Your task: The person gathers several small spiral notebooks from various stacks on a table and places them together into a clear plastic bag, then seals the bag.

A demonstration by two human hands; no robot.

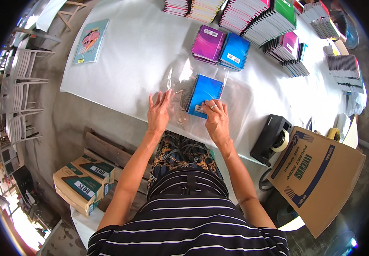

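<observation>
A blue spiral notebook lies on a sheet of clear plastic wrap near the front edge of the white table. My right hand rests on the notebook's near corner, fingers curled over it. My left hand lies flat on the plastic just left of the notebook, fingers spread, holding nothing. Whether the notebook is inside the plastic or on top of it is unclear.
A purple notebook and a blue notebook lie behind. Stacks of spiral notebooks fill the back and right. A black tape dispenser and a cardboard box sit at right. Boxes stand on the floor at left.
</observation>
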